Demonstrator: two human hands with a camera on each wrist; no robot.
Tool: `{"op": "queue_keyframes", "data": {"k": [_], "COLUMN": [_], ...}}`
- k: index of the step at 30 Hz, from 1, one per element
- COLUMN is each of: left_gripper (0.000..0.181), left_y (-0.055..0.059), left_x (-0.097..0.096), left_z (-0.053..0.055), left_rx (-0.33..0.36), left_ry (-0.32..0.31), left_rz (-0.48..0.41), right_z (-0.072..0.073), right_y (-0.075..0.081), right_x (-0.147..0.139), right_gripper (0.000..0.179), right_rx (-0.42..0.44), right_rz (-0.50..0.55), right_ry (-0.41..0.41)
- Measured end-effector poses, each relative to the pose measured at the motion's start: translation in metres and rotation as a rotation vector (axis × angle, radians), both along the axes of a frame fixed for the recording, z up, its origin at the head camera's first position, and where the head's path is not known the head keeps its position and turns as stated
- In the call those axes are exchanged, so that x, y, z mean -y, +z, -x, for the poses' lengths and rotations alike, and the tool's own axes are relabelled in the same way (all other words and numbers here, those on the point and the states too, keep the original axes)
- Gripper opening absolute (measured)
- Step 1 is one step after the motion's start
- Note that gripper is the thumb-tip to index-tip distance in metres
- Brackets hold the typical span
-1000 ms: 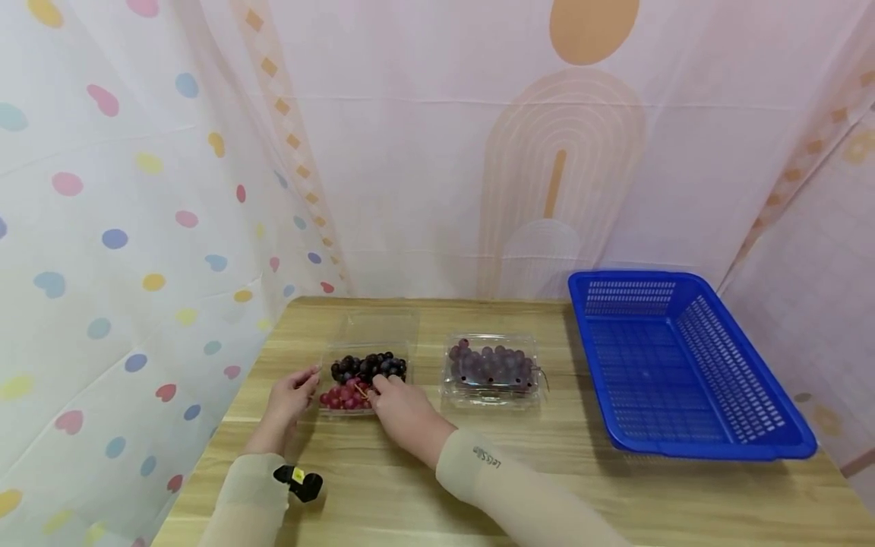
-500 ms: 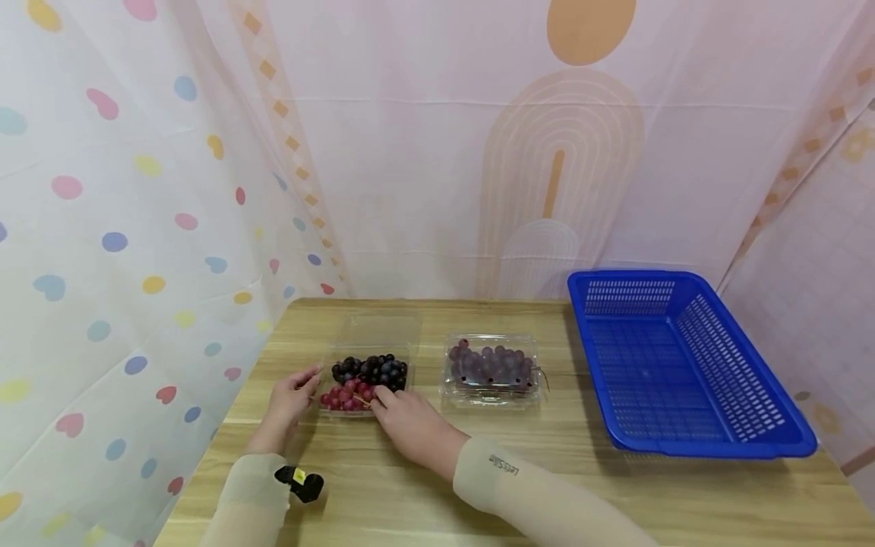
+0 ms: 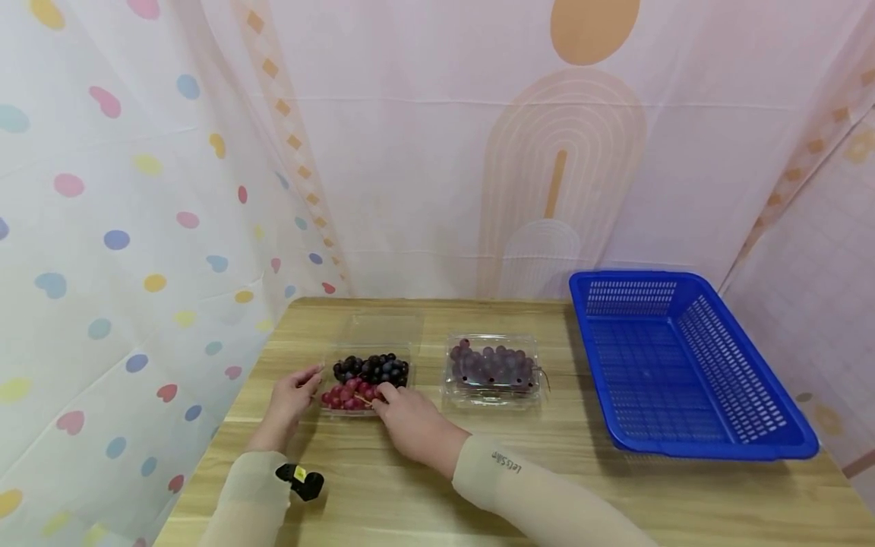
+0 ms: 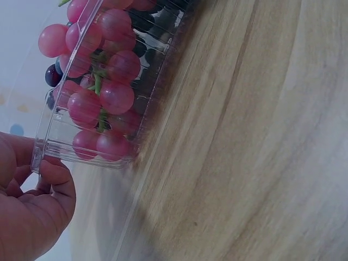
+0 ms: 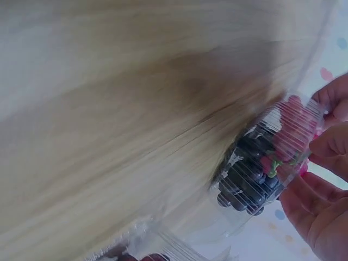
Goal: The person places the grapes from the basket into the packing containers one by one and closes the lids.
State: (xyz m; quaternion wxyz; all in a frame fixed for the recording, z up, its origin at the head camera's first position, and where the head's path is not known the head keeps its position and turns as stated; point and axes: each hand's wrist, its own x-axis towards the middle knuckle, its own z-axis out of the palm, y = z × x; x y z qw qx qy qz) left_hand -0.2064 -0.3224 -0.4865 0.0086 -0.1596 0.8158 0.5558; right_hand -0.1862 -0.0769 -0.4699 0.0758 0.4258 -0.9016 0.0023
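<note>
A clear plastic clamshell box (image 3: 347,413) stands with its lid raised at the table's left. Inside, a bunch of red grapes (image 3: 345,395) lies in front of a bunch of black grapes (image 3: 372,368). My left hand (image 3: 290,399) pinches the box's left rim between thumb and fingers, seen closely in the left wrist view. At the box's front right, my right hand (image 3: 413,425) holds the red grapes near their pale stem (image 3: 362,399); its fingertips are partly hidden. In the right wrist view, green stem (image 5: 274,168) shows through the box wall near the right hand's fingers.
A second clear clamshell (image 3: 491,395), lid down, holds purple grapes (image 3: 495,363) right of the first box. A blue plastic basket (image 3: 595,365) stands at the table's right. A patterned curtain (image 3: 410,190) hangs behind the wooden table (image 3: 383,494).
My right hand has shifted slightly right and toward me, with the stem end moving along with it. The left hand stays at the box's left rim.
</note>
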Motion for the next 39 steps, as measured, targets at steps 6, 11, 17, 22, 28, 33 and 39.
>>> {"op": "queue_keyframes", "data": {"k": [6,11,17,22,28,33,39], "left_gripper": [0.042,0.041,0.041,0.042,0.041,0.041,0.042], "left_y": [-0.001,-0.002,-0.001,-0.001,-0.001,-0.001,-0.001], "left_x": [0.000,-0.001,0.000,0.001,0.005,0.005,0.003], "left_z": [0.001,0.003,0.002,0.000,-0.001,-0.001,0.000], "left_rx": [0.004,-0.003,0.004,0.015,0.024,0.020,0.025], "left_ry": [-0.008,-0.007,-0.006,-0.016,-0.014,-0.020,-0.026], "left_rz": [0.016,0.022,0.021,0.030,0.044,0.050,0.035], "right_z": [0.005,0.017,0.044,0.059,0.062,0.066,0.075], "right_y": [0.012,0.024,0.031,0.034,0.028,0.023,0.023], "right_x": [-0.005,-0.010,-0.013,-0.015,-0.013,-0.010,-0.009], "right_gripper": [0.032,0.043,0.058,0.067,0.074,0.077,0.077], "right_rx": [0.158,0.518,0.880,1.129,1.311,1.385,1.398], "right_rz": [0.250,0.574,0.974,1.095,1.187,1.257,1.320], "right_ry": [-0.042,-0.183,-0.421,-0.579,-0.648,-0.677,-0.677]}}
